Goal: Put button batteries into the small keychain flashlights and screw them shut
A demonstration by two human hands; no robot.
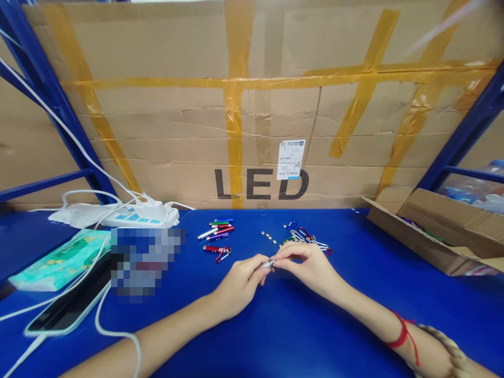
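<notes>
My left hand [241,281] is closed around a small silver mini flashlight [268,263], held just above the table. The thumb and fingertips of my right hand [311,265] pinch the flashlight's far end; any tiny part between them is hidden. Beyond my left hand lie several coloured mini flashlights [216,231] in a loose pile. Nearer sits a red flashlight [212,249] with a red carabiner clip [223,255] at its end. Small round button cells [268,235] are scattered behind my hands. Several carabiner clips [301,233] lie in a heap, partly covered by my right hand.
On the blue table [283,331], a phone [73,299] with white cables, a tissue pack [63,260] and a power strip [137,214] occupy the left. An open cardboard box [429,247] stands at right. A large taped carton [189,131] walls off the back.
</notes>
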